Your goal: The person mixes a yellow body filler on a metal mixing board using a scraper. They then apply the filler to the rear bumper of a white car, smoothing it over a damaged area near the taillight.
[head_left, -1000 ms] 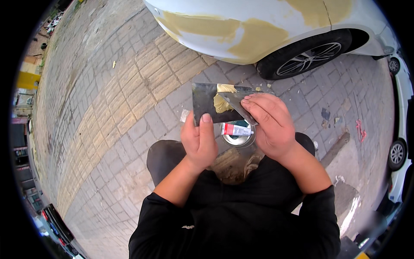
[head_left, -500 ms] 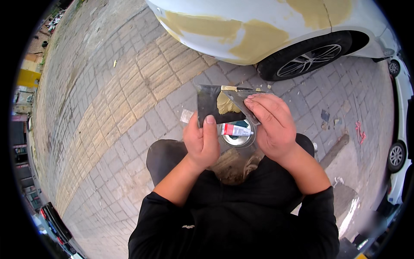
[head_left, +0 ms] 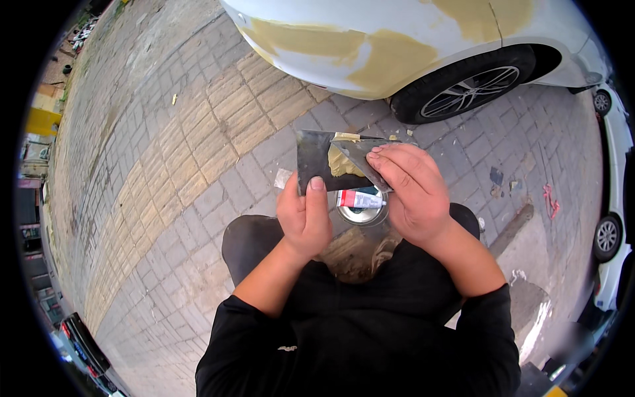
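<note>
- In the head view, a dark flat plate (head_left: 313, 155) is being held above the lap by the left hand (head_left: 304, 218), which is being kept clamped on its near left edge, thumb on top.
- A grey scraper (head_left: 360, 149) is being gripped by the right hand (head_left: 418, 198), fingers closed over its face; the thumb is being hidden.
- Tan putty (head_left: 341, 162) is being carried on the plate and is being partly covered by the slanted scraper blade.
- Below the plate, a red-and-white tube (head_left: 360, 199) is being supported across a round can (head_left: 362, 218) between the knees.
- Beyond, a white car (head_left: 344, 13) with tan patches is being seen above the paving (head_left: 178, 192).
- Putty is possibly being put at risk of slipping off the far edge, should the plate be tilted or the scraper be pushed too hard.
- The plate's hold is perhaps being weakened by the one-edge grip; under heavy pressure, it could be twisted and the tube knocked.
</note>
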Action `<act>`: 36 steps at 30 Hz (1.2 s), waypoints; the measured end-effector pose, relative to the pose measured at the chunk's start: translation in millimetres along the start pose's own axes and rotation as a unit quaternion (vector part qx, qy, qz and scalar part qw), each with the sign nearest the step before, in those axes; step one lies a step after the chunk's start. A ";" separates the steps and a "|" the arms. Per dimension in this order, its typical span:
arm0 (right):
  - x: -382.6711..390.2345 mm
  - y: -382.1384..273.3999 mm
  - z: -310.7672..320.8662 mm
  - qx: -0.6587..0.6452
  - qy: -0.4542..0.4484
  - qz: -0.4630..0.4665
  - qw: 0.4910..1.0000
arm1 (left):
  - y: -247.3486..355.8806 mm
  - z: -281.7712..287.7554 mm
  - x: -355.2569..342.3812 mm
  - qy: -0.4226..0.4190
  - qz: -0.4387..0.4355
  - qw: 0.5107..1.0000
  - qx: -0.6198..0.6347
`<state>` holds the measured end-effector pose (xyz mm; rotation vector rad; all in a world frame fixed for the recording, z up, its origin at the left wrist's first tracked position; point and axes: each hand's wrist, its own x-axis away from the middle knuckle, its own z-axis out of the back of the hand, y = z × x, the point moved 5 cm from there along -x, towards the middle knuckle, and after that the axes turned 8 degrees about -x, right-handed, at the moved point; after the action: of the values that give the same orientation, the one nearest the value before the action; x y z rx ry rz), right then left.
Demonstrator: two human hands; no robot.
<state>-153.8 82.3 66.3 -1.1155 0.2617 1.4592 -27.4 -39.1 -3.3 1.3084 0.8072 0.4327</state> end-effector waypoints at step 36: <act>6.7 -3.0 -5.9 -0.004 -0.015 -0.036 0.999 | 3.8 -3.4 3.1 0.016 -0.005 1.000 -0.013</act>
<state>-147.2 83.1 59.6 -1.0974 0.1925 1.4128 -27.3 -33.8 -0.7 1.2749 0.8321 0.4558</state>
